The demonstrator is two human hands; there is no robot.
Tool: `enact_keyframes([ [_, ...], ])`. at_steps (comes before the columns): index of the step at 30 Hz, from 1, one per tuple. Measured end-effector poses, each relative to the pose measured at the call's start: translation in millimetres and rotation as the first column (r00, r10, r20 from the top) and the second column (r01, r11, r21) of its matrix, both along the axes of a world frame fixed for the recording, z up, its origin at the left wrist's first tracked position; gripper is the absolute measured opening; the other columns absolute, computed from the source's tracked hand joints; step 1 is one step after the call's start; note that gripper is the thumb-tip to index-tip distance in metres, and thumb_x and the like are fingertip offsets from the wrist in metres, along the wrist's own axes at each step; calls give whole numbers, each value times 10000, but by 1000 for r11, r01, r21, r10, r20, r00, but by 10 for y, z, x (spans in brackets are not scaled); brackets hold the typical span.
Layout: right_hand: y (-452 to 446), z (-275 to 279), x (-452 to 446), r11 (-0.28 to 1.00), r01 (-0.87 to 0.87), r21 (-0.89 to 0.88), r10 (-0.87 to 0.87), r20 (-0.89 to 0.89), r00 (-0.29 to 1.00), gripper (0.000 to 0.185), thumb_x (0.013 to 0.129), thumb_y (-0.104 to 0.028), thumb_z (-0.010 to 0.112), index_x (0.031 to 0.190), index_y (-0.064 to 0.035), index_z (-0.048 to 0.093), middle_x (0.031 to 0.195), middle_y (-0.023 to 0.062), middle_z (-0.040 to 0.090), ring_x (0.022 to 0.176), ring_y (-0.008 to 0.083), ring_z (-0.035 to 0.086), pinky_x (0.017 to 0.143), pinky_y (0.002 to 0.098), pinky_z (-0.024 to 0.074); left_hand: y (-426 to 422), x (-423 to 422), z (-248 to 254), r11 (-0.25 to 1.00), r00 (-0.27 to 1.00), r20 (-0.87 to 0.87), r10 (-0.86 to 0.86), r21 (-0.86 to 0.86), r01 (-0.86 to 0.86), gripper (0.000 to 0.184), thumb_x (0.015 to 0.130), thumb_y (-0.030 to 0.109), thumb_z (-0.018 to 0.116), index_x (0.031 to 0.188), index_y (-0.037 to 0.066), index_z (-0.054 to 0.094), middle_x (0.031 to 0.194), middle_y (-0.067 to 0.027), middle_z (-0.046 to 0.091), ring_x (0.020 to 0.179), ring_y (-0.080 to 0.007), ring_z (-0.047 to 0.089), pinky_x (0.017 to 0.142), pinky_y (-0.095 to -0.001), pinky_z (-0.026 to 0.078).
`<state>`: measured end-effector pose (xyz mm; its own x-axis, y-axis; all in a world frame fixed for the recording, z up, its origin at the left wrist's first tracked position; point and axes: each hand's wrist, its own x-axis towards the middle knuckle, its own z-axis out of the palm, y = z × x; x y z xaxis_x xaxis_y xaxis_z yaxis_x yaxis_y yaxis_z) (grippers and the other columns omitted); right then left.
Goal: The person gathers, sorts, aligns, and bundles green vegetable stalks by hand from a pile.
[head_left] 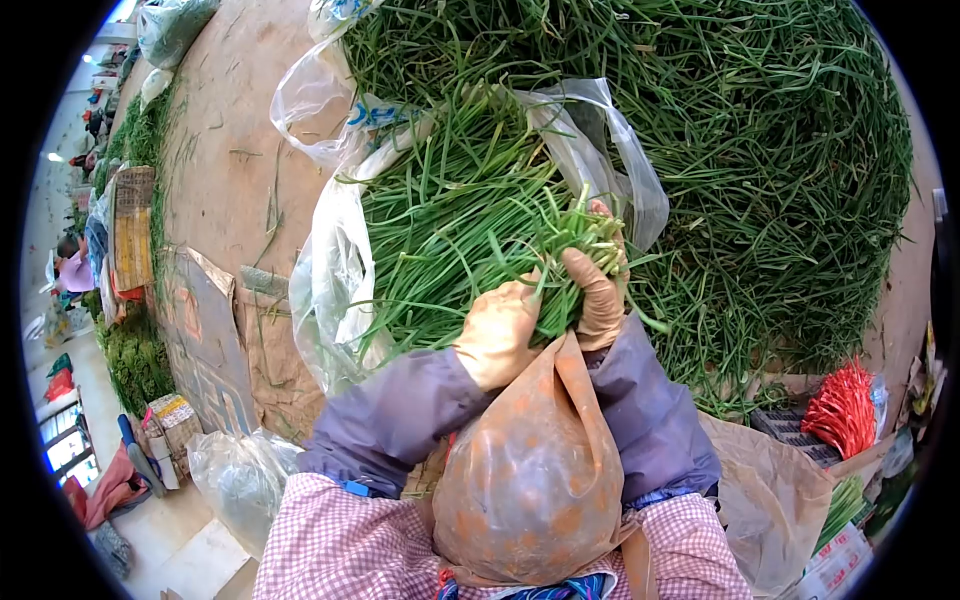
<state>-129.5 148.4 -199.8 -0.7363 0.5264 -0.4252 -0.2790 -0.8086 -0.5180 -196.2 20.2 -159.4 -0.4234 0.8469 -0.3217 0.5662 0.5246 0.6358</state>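
Note:
My right hand [598, 298], in a tan glove, grips a bunch of green chives [575, 237] by the pale cut ends, thumb across the front. My left hand [498, 325], gloved too, is closed around the leaves of the same bunch, slightly blurred; its fingertips are hidden among the greens. Beneath and beyond both hands, more chives [440, 225] lie in an opened clear plastic bag [335, 265], leaves slanting across it. A stained plastic apron [530, 470] covers my front, just below the hands.
A large heap of loose chives [760, 160] spreads to the right and back. Red ties [842, 408] lie on a dark crate [785, 430] at right. Cardboard [205, 335] and a clear bag [240, 475] are on the left. Another person [75, 270] is at far left.

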Motion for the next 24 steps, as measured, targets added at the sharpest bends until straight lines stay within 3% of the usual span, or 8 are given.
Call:
enact_keyframes([
  [4,26,26,112,990,-25,-142,11,-99,995,637,801,16,694,1377,-88,441,1169,81,610,1024,212,620,896,359,537,-104,-421,364,972,877,466,119,124,-198,569,773,258,783,1221,-9,556,1071,-174,634,1047,-287,609,959,-380,485],
  [7,-2,20,148,992,-46,-120,34,-96,995,613,802,4,697,1358,-87,455,1169,81,610,1028,217,618,899,368,537,-66,-668,471,840,867,187,462,221,-496,476,798,231,773,1160,-20,593,1034,-148,650,1049,-229,611,942,-370,499],
  [10,-21,58,146,992,-69,-101,61,-78,995,570,805,7,693,1324,-88,478,1158,72,610,1016,206,618,894,367,536,211,-748,145,881,947,-194,257,450,-147,487,865,234,688,1234,-47,539,1184,-211,623,1056,-353,616,977,-411,472],
  [12,-9,104,135,992,-85,-96,79,-69,994,535,809,13,688,1297,-91,497,1148,63,611,1005,194,618,891,362,535,296,-727,-23,970,968,183,169,144,-197,505,970,282,513,1345,-52,455,1273,-242,573,1192,-343,550,1045,-375,396],
  [14,16,79,152,996,-75,-49,74,-17,997,510,810,11,702,1274,-93,516,1128,39,618,992,169,614,888,326,520,318,-557,-71,950,946,236,221,166,-263,464,981,281,469,1297,-57,501,1215,-245,603,1163,-365,563,1080,-418,349],
  [17,-17,74,199,998,-66,-15,66,21,998,525,795,-8,746,1263,-92,524,1098,12,628,984,149,611,887,301,506,264,-225,-140,964,981,51,186,184,-192,382,976,217,446,1236,-39,557,1131,-234,636,1093,-379,587,1117,-547,226],
  [20,-21,103,244,957,-170,235,156,81,985,720,729,-34,821,1340,-89,444,1245,43,566,1086,167,571,934,310,491,166,-6,-110,952,963,32,268,147,-269,344,951,180,476,1206,-30,571,1101,-227,643,1063,-363,610,1110,-560,236],
  [24,-168,165,176,910,-184,372,220,-55,974,830,735,-46,823,1427,-153,376,1362,75,502,1140,166,543,978,311,474,-134,60,-143,982,988,-133,82,182,-57,399,836,108,509,1223,34,571,1162,-185,632,1168,-324,548,1122,-586,222],
])
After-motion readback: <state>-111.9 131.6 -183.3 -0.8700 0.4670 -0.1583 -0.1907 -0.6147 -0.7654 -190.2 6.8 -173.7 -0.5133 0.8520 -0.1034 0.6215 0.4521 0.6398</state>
